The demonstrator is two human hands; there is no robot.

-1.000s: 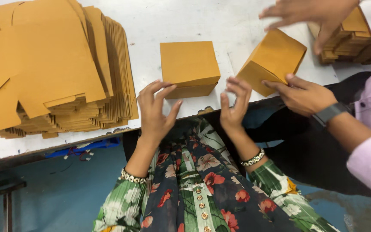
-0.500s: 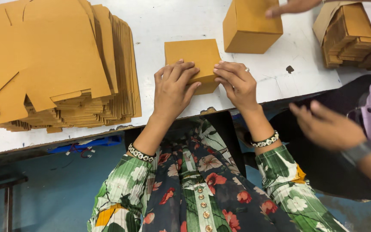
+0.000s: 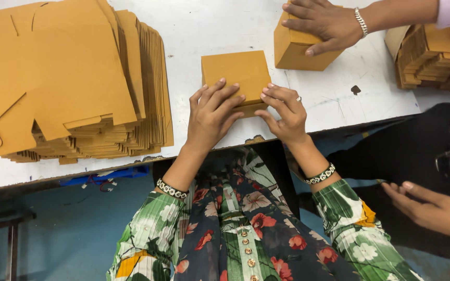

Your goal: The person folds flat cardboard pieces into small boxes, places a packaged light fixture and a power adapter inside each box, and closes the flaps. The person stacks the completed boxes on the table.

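A folded brown cardboard box [image 3: 234, 73] sits on the white table [image 3: 209, 26] near its front edge. My left hand [image 3: 212, 112] lies flat over the box's near left corner, fingers spread. My right hand [image 3: 283, 112] presses on its near right corner, a ring on one finger. Both hands rest on the box rather than wrap around it. Both wrists wear beaded bracelets, and green flowered sleeves cover my forearms.
A tall stack of flat die-cut cardboard blanks [image 3: 69, 83] fills the table's left. A co-worker's hand [image 3: 326, 23] grips a second box [image 3: 298, 47] at the back right; their other hand [image 3: 433, 208] hovers low right. Bundled folded cardboard [image 3: 433, 57] lies far right.
My hands moved from the table's edge onto the box and now press its near corners. The co-worker lifted the second box and set it farther back on the table.
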